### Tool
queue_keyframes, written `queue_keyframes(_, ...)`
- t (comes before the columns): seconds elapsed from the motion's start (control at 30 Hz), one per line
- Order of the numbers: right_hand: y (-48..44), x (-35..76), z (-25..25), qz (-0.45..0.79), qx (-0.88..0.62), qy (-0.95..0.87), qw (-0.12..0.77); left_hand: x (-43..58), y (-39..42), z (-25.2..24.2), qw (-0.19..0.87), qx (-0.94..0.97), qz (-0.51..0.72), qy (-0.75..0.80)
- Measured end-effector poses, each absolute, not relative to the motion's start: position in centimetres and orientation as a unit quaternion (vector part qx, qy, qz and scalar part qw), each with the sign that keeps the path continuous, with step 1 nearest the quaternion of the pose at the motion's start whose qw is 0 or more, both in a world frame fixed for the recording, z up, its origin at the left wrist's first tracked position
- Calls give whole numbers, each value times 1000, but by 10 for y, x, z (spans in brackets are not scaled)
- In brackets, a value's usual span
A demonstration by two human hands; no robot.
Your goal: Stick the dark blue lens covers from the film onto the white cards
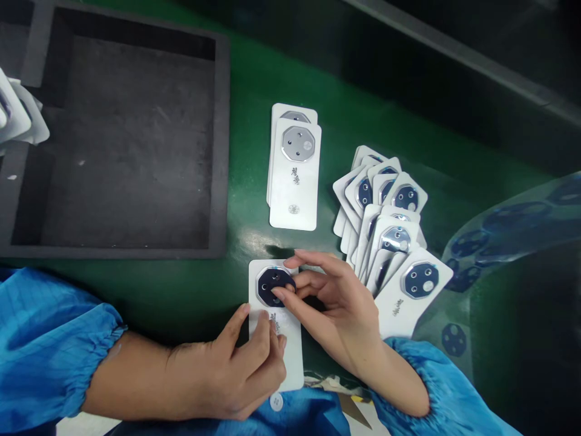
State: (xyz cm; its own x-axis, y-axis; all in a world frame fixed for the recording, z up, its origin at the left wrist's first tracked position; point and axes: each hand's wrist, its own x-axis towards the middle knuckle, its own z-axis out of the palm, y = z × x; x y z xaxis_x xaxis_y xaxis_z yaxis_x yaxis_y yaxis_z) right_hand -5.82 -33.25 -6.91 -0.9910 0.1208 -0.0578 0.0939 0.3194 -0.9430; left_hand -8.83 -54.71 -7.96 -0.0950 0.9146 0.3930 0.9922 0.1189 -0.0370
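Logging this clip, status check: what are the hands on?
Left hand gripping white rectangular card. Right hand pinching its dark octagonal lens piece. Fanned white cards beside right hand, not obstructing.

We see a bright, fairly even scene, lit from above, with a white glare patch on the glossy green workbench mat [254, 233] and soft, dark shadows under the left hand [231, 369] and the right hand [333, 303]. The matte black foam tray [221, 139] soaks up the light, while the smooth white printed cards [295, 175] stay crisp, though we think their smallest print looks slightly soft. The edges bow with wide-angle distortion, and the curled clear plastic film [508, 233] fades into deep shade at lower right.
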Motion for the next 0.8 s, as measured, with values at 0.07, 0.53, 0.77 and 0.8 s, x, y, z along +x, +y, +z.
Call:
queue_keyframes(0.07,-333,-58,-69,579,-62,-813,11,-89,-547,-81,174,-659,-127,-721)
queue_keyframes(0.53,-337,-61,-60,389,36,-919,54,-88,-547,-77,159,-645,-122,-738)
queue_keyframes(0.77,-345,-64,-47,28,146,-985,88,-92,-547,-78,185,-662,-115,-717)
queue_keyframes(0.8,-345,-65,-48,12,121,-988,92,-90,-547,-78,182,-658,-112,-722)
